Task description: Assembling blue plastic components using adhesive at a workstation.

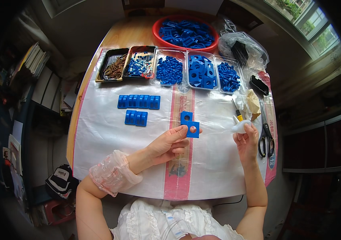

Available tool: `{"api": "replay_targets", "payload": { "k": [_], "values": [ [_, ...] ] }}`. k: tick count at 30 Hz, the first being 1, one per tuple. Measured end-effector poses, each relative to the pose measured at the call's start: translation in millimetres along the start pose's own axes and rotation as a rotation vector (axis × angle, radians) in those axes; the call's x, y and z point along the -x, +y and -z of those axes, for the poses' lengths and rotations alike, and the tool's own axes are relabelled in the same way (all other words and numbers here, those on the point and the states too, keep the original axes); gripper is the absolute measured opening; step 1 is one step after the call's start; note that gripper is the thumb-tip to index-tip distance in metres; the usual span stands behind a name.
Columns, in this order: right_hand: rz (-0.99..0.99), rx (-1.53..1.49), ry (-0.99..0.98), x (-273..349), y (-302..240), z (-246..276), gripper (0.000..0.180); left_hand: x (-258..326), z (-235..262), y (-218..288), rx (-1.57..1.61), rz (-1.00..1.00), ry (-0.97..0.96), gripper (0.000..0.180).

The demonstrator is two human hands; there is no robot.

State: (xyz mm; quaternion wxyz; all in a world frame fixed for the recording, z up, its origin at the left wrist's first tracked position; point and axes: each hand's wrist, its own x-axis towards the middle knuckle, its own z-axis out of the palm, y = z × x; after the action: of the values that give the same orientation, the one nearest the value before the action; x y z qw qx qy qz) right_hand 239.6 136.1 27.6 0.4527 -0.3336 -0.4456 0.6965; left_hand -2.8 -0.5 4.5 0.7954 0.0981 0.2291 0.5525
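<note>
My left hand [170,142] pinches a flat blue plate with a round hole [193,134] between thumb and fingers, above the middle of the table. Just beyond it shows a second blue plate [186,115] with a similar hole; whether the two touch I cannot tell. On the right, my right hand [247,140] is closed round a small white bottle [241,124] with a pointed tip. Right behind the bottle is a screwdriver [239,115] with a yellow and black handle. Blue curved pieces lie in two rows to the left, a longer row [139,101] and a shorter one [136,118].
Along the back stand trays of screws [115,66], small nuts [139,64], blue pegs [169,70], blue plates [202,72] and more blue parts [229,77]. Behind them is a red basin [157,38] of blue pieces. Black scissors [262,145] lie at right, near crumpled paper [253,105].
</note>
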Motion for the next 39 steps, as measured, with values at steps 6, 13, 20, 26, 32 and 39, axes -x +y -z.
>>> {"api": "replay_targets", "payload": {
  "k": [6,13,20,26,32,39],
  "values": [
    [0.002,-0.010,-0.029,-0.6,0.5,3.7,0.017,-0.2,1.4,0.2,-0.012,0.004,-0.003,0.037],
    [-0.004,0.000,-0.025,0.4,-1.8,0.7,0.016,0.0,0.1,0.6,-0.008,-0.005,-0.006,0.037],
    [-0.004,0.004,-0.033,0.8,-1.5,0.8,0.017,0.1,-0.8,0.1,-0.017,-0.001,0.009,0.036],
    [0.002,0.003,-0.009,1.0,-1.1,-0.1,0.017,-0.2,-1.2,0.3,-0.027,0.001,0.021,0.037],
    [-0.001,0.007,-0.042,0.3,-0.9,3.9,0.017,-0.1,0.7,0.1,-0.032,0.012,0.010,0.037],
    [0.006,0.012,-0.027,0.8,-1.4,1.3,0.018,-0.2,-0.8,0.3,-0.035,-0.003,0.004,0.037]
  ]
}}
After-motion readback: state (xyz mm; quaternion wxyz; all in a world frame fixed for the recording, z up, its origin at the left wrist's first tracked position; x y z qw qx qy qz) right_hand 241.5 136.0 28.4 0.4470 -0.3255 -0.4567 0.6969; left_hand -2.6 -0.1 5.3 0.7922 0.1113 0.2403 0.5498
